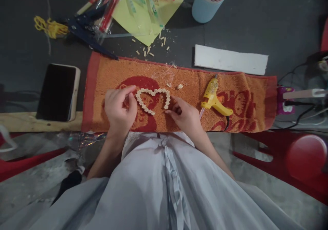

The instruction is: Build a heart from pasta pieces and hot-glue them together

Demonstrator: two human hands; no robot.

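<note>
A heart-shaped outline of small cream pieces (pixel 145 108) lies on the orange and red towel (pixel 110 69), with a gap in its lower right side. At its left edge is my left hand (pixel 119 109), thumb and forefinger apart with nothing seen between them. My right hand (pixel 186 115) rests by the heart's right end, thumb and forefinger apart and the other fingers curled; whether a fingertip touches the heart I cannot tell. A small cream cluster (pixel 180 86) sits above the right hand. To the right lies a yellow glue gun (pixel 212 98), nozzle pointing away from me.
A phone (pixel 57 91) lies left of the towel. Behind are dark-blue cutting pliers (pixel 82 32), a yellow paper sheet (pixel 169 1) under plastic wrappers, cream scraps (pixel 148 51), a white strip (pixel 230 59) and a blue and white bottle (pixel 208 3). Cables (pixel 302 109) run at right.
</note>
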